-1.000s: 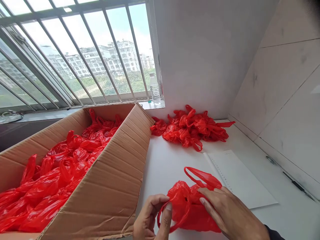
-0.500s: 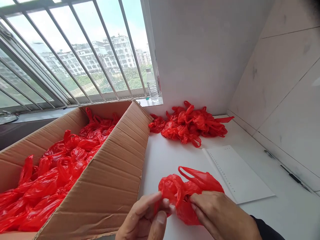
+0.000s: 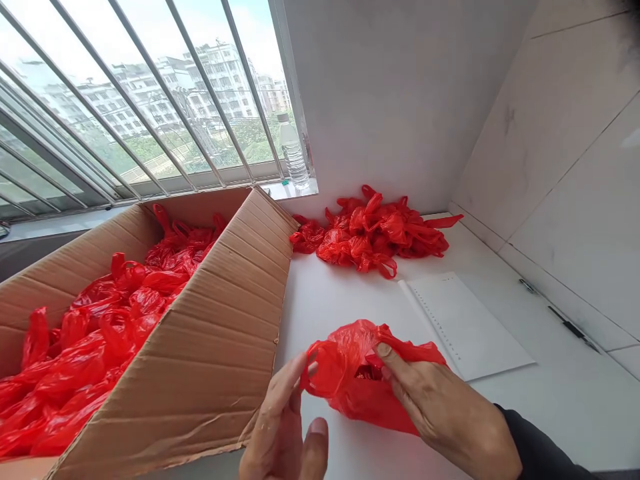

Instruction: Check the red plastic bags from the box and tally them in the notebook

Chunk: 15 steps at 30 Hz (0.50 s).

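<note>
Over the white table, a red plastic bag (image 3: 370, 407) lies spread with its mouth parted, and something dark and small shows inside that I cannot make out. My right hand (image 3: 435, 393) grips the bag's right side at the mouth, thumb on top. At the left, my left hand (image 3: 285, 420) has thumb and fingers apart; its fingertips reach behind the bag's left handle and touch it, partly hidden by the red film.
A cardboard box (image 3: 215, 333) full of red plastic bags (image 3: 125, 320) stands at left. More red bags (image 3: 370, 233) are heaped by the wall. A notebook (image 3: 470, 327) and a black pen (image 3: 573, 328) lie at right; a water bottle (image 3: 293, 157) stands on the sill.
The bag has been spread wider, and its opening now shows more. My left thumb has moved away from the fingers. My right hand has turned, its thumb now over the bag's edge.
</note>
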### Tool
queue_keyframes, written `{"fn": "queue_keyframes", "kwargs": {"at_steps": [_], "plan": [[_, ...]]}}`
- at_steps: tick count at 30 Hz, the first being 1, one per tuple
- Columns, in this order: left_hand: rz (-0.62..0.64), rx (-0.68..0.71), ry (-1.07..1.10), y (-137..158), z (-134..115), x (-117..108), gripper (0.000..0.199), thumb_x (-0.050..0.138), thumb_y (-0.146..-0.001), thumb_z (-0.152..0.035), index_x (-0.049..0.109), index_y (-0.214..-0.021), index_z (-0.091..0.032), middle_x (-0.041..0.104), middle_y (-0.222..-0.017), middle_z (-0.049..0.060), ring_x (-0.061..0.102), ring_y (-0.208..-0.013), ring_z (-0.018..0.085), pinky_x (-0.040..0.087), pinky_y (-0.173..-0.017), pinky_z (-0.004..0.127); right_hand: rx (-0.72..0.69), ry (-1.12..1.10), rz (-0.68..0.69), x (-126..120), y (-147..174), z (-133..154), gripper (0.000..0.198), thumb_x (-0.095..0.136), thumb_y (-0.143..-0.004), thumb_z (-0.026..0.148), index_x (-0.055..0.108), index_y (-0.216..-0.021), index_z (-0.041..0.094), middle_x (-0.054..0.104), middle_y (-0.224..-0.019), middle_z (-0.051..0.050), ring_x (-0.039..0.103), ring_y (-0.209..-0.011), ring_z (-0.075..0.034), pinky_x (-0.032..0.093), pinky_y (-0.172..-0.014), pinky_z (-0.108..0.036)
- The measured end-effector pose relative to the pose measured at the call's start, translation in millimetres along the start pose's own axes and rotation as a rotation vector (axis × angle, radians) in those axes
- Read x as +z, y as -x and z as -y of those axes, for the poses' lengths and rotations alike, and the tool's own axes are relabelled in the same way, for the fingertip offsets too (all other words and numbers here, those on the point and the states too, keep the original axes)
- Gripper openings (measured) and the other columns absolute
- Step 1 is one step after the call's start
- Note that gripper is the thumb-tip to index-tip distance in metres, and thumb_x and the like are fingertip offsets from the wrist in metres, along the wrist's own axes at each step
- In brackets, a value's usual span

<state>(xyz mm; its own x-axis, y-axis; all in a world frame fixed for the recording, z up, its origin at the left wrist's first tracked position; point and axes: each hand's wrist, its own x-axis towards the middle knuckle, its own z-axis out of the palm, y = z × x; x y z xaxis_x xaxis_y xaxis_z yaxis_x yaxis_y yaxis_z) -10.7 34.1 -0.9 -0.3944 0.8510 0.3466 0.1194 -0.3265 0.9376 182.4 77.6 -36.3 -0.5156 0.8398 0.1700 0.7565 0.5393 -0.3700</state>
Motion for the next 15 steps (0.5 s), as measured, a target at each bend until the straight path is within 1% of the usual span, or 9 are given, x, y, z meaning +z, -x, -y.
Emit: {"fn": "queue_keyframes", "kwargs": {"at_steps": [3,4,5,6,7,8,10,12,15], "plan": [[0.043,0.015,-0.133,-3.6,3.5,8.7,0.067,0.076,-0.084,-0.037,0.05,-0.146,-0.033,0.049,-0.152,0.009,0.048,-0.139,0.03,0.04,-0.117,0.046,-0.003,-0.028,0.051,1.5,0.1,2.1,0.049,0.03,-0.102,0.02,0.042,-0.149,0.014,0.072,-0.079,-0.005,0.069,-0.061,-0.027,0.048,-0.05,-0.038],[0.051,0.007,-0.187,-5.9,2.1,10.6,0.069,0.078,-0.082,-0.037,0.051,-0.145,-0.033,0.049,-0.152,0.009,0.048,-0.139,0.03,0.04,-0.116,0.045,-0.009,-0.038,0.049,1.5,0.0,3.0,0.049,0.033,-0.102,0.022,0.04,-0.15,0.016,0.072,-0.082,-0.005,0.07,-0.064,-0.027,0.049,-0.051,-0.037],[0.067,0.004,-0.225,-8.4,-0.3,11.8,0.06,0.079,-0.081,-0.036,0.059,-0.138,-0.031,0.054,-0.145,0.009,0.051,-0.135,0.029,0.042,-0.114,0.043,-0.011,-0.048,0.047,1.0,-0.3,3.7,0.05,0.036,-0.101,0.023,0.038,-0.15,0.017,0.073,-0.084,-0.005,0.071,-0.065,-0.027,0.048,-0.051,-0.036],[0.099,0.003,-0.238,-10.6,-3.5,12.3,0.043,0.077,-0.082,-0.035,0.069,-0.124,-0.029,0.063,-0.133,0.008,0.057,-0.127,0.027,0.044,-0.11,0.041,-0.006,-0.061,0.05,0.2,-0.7,4.2,0.05,0.037,-0.1,0.022,0.037,-0.15,0.017,0.073,-0.084,-0.005,0.071,-0.066,-0.027,0.047,-0.05,-0.035],[0.139,-0.003,-0.23,-12.5,-7.0,12.2,0.023,0.075,-0.084,-0.035,0.074,-0.105,-0.026,0.069,-0.116,0.007,0.062,-0.115,0.025,0.048,-0.104,0.036,0.01,-0.083,0.062,-1.0,-1.4,4.5,0.048,0.038,-0.1,0.022,0.039,-0.147,0.017,0.073,-0.084,-0.006,0.071,-0.066,-0.027,0.046,-0.05,-0.034],[0.175,-0.018,-0.211,-13.8,-10.5,11.5,0.012,0.072,-0.087,-0.035,0.075,-0.089,-0.024,0.071,-0.098,0.004,0.066,-0.1,0.022,0.051,-0.095,0.032,0.039,-0.114,0.088,-2.5,-2.4,4.7,0.044,0.039,-0.099,0.021,0.043,-0.143,0.017,0.073,-0.084,-0.005,0.071,-0.066,-0.027,0.046,-0.051,-0.034],[0.2,-0.08,-0.192,-14.7,-16.2,9.0,0.021,0.069,-0.089,-0.037,0.07,-0.074,-0.022,0.066,-0.074,0.001,0.061,-0.073,0.016,0.05,-0.072,0.024,0.127,-0.183,0.163,-6.0,-4.8,4.9,0.031,0.038,-0.1,0.021,0.05,-0.128,0.018,0.071,-0.081,-0.005,0.071,-0.066,-0.026,0.045,-0.053,-0.033],[0.152,-0.153,-0.226,-14.4,-19.3,5.7,0.022,0.069,-0.089,-0.039,0.068,-0.075,-0.022,0.061,-0.064,-0.002,0.053,-0.059,0.013,0.043,-0.058,0.023,0.228,-0.197,0.219,-9.3,-7.0,5.4,0.025,0.039,-0.1,0.021,0.051,-0.121,0.018,0.069,-0.077,-0.004,0.069,-0.063,-0.026,0.043,-0.053,-0.033],[0.157,-0.172,-0.253,-14.4,-19.6,2.3,0.027,0.065,-0.093,-0.04,0.063,-0.073,-0.021,0.056,-0.062,-0.003,0.052,-0.057,0.012,0.043,-0.059,0.022,0.309,-0.125,0.256,-13.0,-8.3,7.9,0.033,0.047,-0.098,0.024,0.045,-0.13,0.013,0.067,-0.073,-0.004,0.069,-0.062,-0.028,0.039,-0.05,-0.033]]}}
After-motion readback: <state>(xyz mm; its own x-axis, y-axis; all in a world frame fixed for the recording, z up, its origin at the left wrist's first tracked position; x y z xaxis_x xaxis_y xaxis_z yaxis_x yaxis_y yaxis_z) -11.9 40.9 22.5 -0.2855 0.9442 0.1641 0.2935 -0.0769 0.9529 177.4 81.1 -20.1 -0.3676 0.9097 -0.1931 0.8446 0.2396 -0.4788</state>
